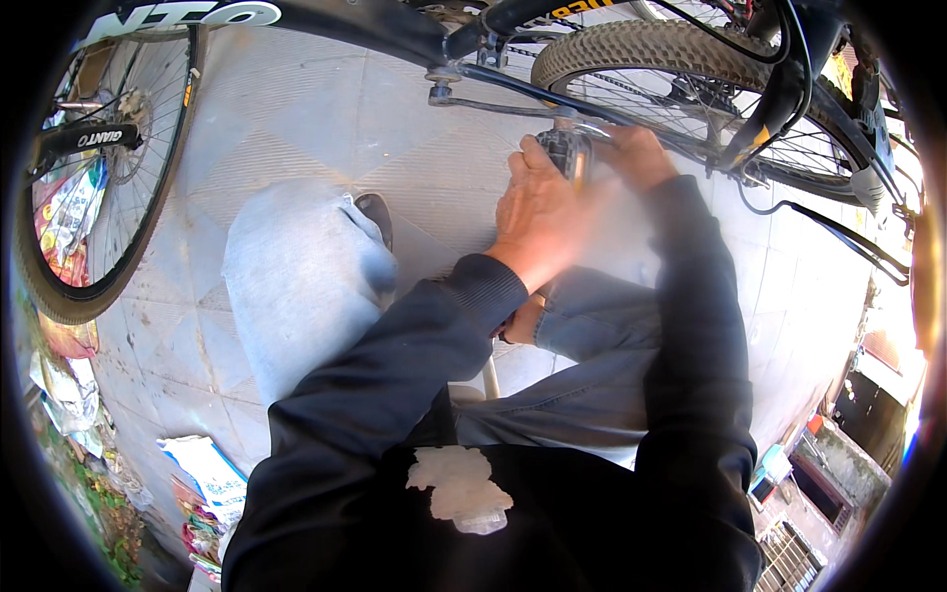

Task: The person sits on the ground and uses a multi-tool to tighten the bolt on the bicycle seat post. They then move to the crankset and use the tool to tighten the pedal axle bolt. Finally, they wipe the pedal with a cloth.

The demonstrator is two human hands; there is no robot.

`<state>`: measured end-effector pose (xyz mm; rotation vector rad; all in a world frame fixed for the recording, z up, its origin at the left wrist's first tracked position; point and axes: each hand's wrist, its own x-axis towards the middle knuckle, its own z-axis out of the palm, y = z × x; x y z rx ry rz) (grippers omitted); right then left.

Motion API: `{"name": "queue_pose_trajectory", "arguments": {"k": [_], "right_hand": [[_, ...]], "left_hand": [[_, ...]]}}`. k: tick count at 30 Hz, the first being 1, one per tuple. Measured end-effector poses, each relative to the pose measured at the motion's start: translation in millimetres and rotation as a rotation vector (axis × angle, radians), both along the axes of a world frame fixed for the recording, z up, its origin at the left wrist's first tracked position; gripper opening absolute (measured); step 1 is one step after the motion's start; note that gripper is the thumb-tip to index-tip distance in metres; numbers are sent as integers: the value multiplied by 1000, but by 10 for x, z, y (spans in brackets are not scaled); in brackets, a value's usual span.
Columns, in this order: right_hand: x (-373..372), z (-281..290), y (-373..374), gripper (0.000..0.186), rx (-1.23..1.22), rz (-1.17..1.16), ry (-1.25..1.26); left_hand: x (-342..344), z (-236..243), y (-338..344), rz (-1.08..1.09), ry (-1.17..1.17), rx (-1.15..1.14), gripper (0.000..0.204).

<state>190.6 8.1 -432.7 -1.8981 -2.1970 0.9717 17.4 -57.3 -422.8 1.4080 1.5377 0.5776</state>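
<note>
While left hand [538,212] covers pedal [564,150], right hand [639,156] blurs.

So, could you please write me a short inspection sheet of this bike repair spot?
Surface: grey paved ground, patterned tiles.
Job's things: bicycle pedal on its crank arm, black frame above.
Clutter: wrappers and bags at lower left; white crumpled wad on the lap.
Grippers: left hand wraps the pedal; right hand grips its far side, blurred.
Cables: black cable hanging near the knobby tyre.
Surroundings: spoked wheel at left; building parts at lower right.
</note>
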Motion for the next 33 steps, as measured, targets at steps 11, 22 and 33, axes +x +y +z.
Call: {"name": "queue_pose_trajectory", "arguments": {"k": [11,22,33], "right_hand": [[34,-52,-30,23,159,59,22],[-154,79,18,27,91,62,-75],[-98,23,32,25,219,142,-142]], "left_hand": [[-35,40,56,-59,-18,-85,91],[-44,-14,45,-68,-12,-50,89],[-88,-60,85,-8,-256,-159,89]]}}
